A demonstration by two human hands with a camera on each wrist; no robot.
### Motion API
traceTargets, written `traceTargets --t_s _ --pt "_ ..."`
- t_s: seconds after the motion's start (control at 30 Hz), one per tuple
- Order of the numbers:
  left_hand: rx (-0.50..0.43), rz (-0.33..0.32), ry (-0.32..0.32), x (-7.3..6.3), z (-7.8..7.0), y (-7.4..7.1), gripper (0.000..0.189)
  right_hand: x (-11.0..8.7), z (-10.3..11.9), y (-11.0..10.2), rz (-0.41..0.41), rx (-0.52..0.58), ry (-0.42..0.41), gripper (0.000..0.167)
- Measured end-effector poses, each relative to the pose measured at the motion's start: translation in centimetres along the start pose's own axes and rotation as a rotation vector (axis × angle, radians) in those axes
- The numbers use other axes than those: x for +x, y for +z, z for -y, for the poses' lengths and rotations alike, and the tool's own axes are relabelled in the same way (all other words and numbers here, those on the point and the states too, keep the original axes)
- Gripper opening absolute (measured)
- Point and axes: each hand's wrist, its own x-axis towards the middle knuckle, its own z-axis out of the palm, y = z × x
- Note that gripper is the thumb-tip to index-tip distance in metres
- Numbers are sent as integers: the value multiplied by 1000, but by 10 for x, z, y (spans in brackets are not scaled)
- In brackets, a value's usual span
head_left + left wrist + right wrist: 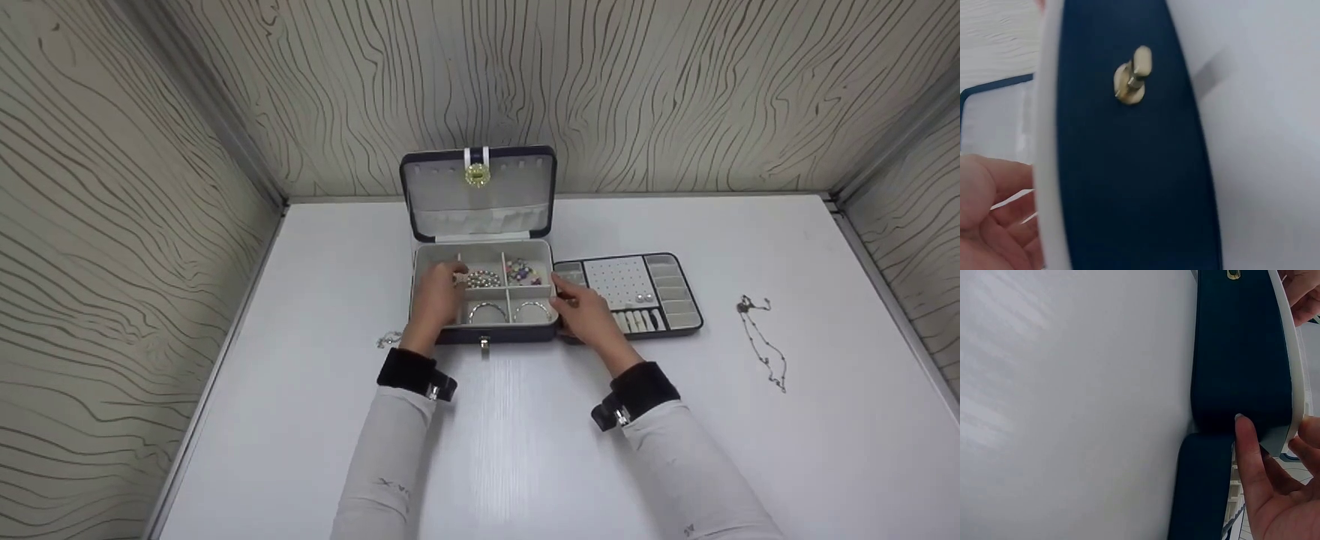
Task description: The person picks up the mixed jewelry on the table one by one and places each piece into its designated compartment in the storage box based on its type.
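Note:
A dark blue jewelry box (495, 334) stands with its lid up at the table's far middle. My left hand (441, 294) reaches into its left side, fingertips at a divider beside a bead necklace (484, 279); whether they pinch anything is hidden. The box wall partly covers the left hand (999, 208) in the left wrist view. My right hand (589, 311) holds the box's right front corner. In the right wrist view, one finger (1248, 444) touches the blue outer wall and another touches the pale rim. Colourful beads (523, 271) and two bracelets (487, 310) lie in other compartments.
Right of the box lies a jewelry tray (679, 300) with rings and pearl earrings. A chain necklace (766, 349) is spread on the table farther right. A small silver chain (388, 340) lies left of the box. Patterned wall panels border the white table (510, 450).

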Motion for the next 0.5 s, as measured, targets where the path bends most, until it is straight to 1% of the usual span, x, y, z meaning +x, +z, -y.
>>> traceTargets --t_s 0.1,0.17,0.23,0.3,0.33,0.4,0.43,0.5 --pt "-30 -101 -16 -7 10 -11 25 0 0 1 -2 -2 2 53" --pt "-63 -185 -32 -12 17 -18 24 0 -1 1 -7 -10 -4 52" --pt "-92 -263 -56 -16 26 -24 23 1 -1 1 -12 -26 -11 52" --pt "-105 -313 -99 -19 36 -28 23 1 -1 1 -16 -37 -16 52" --pt "-111 -318 -127 -21 41 -30 25 1 -1 1 -17 -36 -17 52" --pt "-124 -288 -193 -24 50 -32 31 1 -1 1 -18 -31 -14 52" --pt "-137 -258 -221 -25 55 -33 34 1 0 0 -20 -26 -11 51" --pt "-163 -178 -262 -27 62 -33 38 1 0 0 -15 -22 -4 52"
